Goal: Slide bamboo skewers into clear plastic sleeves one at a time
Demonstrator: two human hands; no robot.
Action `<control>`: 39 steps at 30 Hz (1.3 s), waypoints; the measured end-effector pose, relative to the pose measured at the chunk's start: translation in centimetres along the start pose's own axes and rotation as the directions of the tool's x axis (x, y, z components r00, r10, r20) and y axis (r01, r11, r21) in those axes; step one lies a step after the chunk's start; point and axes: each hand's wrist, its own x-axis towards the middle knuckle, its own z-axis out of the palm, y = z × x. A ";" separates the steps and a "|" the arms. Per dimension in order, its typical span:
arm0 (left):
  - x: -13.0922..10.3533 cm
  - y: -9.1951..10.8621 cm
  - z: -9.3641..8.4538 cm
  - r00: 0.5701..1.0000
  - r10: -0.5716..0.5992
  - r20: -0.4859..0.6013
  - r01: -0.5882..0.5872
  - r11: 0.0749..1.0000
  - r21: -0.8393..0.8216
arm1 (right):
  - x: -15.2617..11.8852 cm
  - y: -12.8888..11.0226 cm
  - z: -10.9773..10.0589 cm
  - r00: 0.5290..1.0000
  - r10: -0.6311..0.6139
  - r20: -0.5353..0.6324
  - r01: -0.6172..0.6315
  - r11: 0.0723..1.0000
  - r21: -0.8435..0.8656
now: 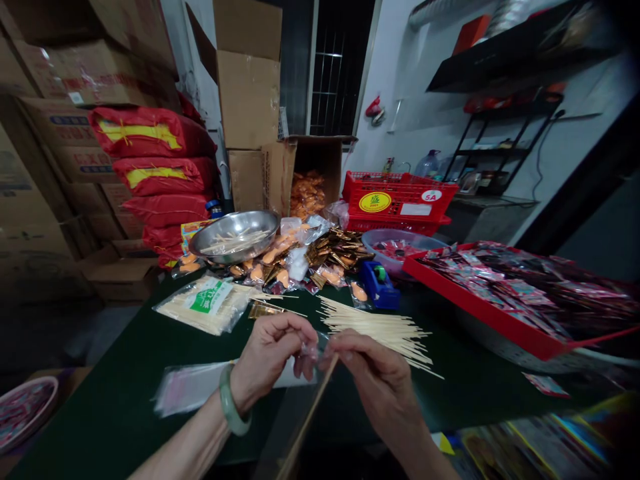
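Observation:
My left hand (pixel 277 347), with a pale green bangle (pixel 233 403) on its wrist, is closed in a pinch on a clear plastic bag (pixel 311 347). Beside it, my right hand (pixel 373 370) pinches the upper end of a thin wooden stick (pixel 316 403). The stick slants down toward the table's near edge; whether it lies inside the bag or against it I cannot tell. Loose wooden sticks (pixel 380 327) are spread just beyond my right hand. Under and left of my left hand lies a stack of flat clear bags (pixel 193 387).
A packet of sticks (pixel 210 303), a steel bowl (pixel 235 237), and orange and gold packets (pixel 340 253) stand farther back. A blue tape dispenser (pixel 380 285) is near the loose sticks. A red tray (pixel 487 303) of sachets fills the right; red sacks (pixel 155 137) are stacked left.

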 end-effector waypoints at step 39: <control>0.7 1.0 -1.8 0.963 -0.025 -0.268 0.049 0.995 0.084 | 1.5 1.8 2.1 0.929 0.333 0.162 -0.344 0.938 0.048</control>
